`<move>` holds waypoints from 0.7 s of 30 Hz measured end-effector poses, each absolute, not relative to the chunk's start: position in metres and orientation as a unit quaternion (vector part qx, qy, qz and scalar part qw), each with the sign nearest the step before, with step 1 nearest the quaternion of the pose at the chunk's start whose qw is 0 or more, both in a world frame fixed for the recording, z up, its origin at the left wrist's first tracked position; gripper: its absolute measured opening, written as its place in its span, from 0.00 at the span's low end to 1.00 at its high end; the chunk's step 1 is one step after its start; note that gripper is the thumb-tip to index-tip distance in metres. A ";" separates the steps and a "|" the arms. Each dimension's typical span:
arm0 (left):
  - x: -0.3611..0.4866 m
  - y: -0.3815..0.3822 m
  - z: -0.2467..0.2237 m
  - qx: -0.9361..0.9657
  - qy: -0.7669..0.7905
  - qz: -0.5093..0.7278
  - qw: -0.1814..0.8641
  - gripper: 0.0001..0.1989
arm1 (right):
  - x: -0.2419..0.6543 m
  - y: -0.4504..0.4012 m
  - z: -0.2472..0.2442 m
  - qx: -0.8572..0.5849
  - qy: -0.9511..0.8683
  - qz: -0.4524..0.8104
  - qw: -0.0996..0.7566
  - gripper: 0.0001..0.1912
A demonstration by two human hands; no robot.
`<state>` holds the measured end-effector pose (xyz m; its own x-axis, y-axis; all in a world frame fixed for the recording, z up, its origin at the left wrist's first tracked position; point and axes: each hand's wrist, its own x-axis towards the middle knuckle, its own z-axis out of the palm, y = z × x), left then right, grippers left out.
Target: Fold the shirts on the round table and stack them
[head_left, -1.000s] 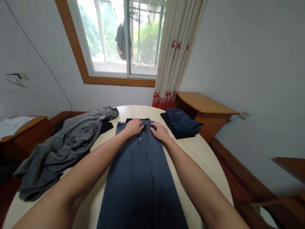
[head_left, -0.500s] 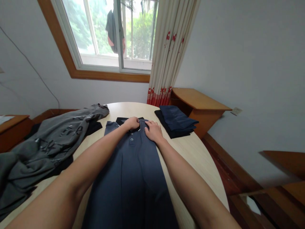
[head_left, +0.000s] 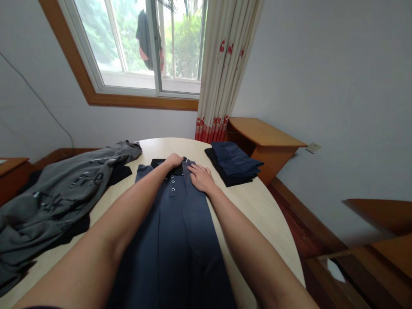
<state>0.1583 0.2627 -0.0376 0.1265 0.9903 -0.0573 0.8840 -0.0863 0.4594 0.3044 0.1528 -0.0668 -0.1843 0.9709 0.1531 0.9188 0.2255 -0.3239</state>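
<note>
two bare forearms (head_left: 96, 240) are stretched in from the lower corners of the frame, and between them a dark blue-grey shirt (head_left: 175, 244) is laid lengthwise on a round, pale table (head_left: 268, 208), its body seen from the bottom edge up to the middle of the frame. at lower left, a grey garment (head_left: 74, 184) with a dark print is draped in loose folds along the table, with black cloth (head_left: 119, 175) partly covered beneath it. near the center, the shirt's short row of buttons (head_left: 173, 184) is shown below the neckline. one shoulder of the shirt is pressed by the right hand (head_left: 201, 177), palm down, its fingers extended over the fabric rather than closed around it. just left of it in the frame, the left hand (head_left: 174, 160) is curled at the shirt's black collar (head_left: 158, 162); its fingertips are hidden, so it cannot be told how tightly they are closed or whether cloth is gripped. right of center, a folded navy garment (head_left: 236, 159) is stacked on folded black fabric (head_left: 222, 174) near the table's edge. behind the stack, a wooden cabinet (head_left: 267, 133) is set against the wall, beside a cream curtain (head_left: 225, 64) marked with red. at upper left, a window (head_left: 128, 51) is framed in wood, and a dark item (head_left: 144, 40) is seen hanging beyond the glass.
</note>
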 end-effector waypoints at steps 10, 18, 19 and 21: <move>0.167 0.252 -0.017 0.810 0.575 0.071 0.089 0.33 | 0.304 0.153 -0.066 -0.676 -0.707 0.080 0.192 0.26; 0.187 0.263 -0.027 0.844 0.534 0.015 0.049 0.14 | 0.315 0.159 -0.068 -0.690 -0.668 0.065 0.272 0.19; 0.187 0.266 -0.028 0.844 0.532 0.018 0.056 0.13 | 0.316 0.159 -0.068 -0.690 -0.664 0.067 0.280 0.19; 0.186 0.270 -0.029 0.848 0.524 0.033 0.069 0.14 | 0.317 0.160 -0.068 -0.692 -0.654 0.072 0.297 0.19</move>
<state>0.1864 0.2704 -0.0289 0.4488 0.8935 -0.0159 0.8844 -0.4415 0.1516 0.3170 0.1603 -0.0676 0.1340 0.9481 0.2884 0.8626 0.0317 -0.5049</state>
